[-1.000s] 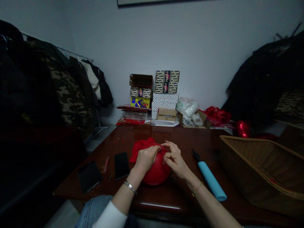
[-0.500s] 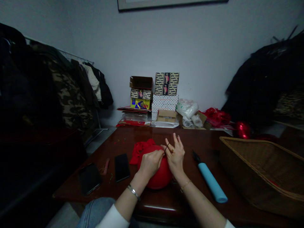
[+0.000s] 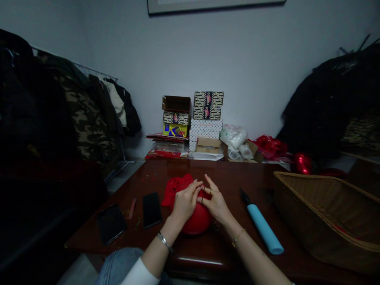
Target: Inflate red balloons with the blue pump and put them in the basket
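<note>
A round red balloon (image 3: 196, 221) sits on the table in front of me, under both hands. My left hand (image 3: 186, 201) lies over its upper left side, fingers closed in a pinch at the top; the gripped part is hidden. My right hand (image 3: 216, 204) is at the upper right, with a thin dark elastic band (image 3: 202, 200) looped around its thumb and fingers. The fingertips of both hands meet above the balloon. Behind the left hand lies a crumpled red heap (image 3: 172, 190), cloth-like in look.
A blue hand pump (image 3: 264, 227) with a black nozzle lies to the right, beside a wicker basket (image 3: 308, 221). On the left are two dark phones (image 3: 152, 209) and a small reddish stick (image 3: 132, 209). Stacked boxes (image 3: 206, 128) stand beyond the table (image 3: 231, 174).
My right hand has moved left and in toward my left hand, its raised fingers now bent over the balloon. The dark band is now wider around its thumb and fingers.
</note>
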The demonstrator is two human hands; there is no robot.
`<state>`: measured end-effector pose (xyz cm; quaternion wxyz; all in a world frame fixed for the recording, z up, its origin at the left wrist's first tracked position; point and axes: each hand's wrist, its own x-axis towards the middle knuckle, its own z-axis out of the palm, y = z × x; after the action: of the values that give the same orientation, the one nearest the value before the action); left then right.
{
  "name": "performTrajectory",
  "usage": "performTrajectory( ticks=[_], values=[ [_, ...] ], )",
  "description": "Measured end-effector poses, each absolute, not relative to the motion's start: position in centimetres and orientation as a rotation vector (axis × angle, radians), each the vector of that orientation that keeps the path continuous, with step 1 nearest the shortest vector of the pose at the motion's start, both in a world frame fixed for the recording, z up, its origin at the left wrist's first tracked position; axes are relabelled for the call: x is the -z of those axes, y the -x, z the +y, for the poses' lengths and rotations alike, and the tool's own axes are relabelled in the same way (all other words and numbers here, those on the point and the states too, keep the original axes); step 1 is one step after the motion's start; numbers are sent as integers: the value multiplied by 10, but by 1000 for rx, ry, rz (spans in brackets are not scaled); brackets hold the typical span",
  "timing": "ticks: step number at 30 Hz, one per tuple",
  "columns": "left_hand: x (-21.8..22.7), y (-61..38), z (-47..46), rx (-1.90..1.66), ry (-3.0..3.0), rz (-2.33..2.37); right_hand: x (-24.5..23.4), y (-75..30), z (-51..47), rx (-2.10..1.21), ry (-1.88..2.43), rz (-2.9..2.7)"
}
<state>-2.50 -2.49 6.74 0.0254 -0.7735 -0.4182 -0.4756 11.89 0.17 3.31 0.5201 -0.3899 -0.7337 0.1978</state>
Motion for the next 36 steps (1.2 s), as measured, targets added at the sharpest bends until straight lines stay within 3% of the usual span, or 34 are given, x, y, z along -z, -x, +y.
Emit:
performTrajectory(
  ticks=[9, 21, 30, 36],
  values=[
    [-70, 13, -35, 1675, 2348, -1406, -36, -98, 8, -407, 903, -1754],
    [-90, 39, -33, 1568, 2625, -1300, -48, -104, -4, -403, 897, -1835],
    [-93, 59, -26, 1021, 2744, -1152, -46, -104, -4, -373, 925, -1868],
    [-100, 65, -30, 844, 2735, -1073, -45, -103, -3, -360, 935, -1881]
  ],
)
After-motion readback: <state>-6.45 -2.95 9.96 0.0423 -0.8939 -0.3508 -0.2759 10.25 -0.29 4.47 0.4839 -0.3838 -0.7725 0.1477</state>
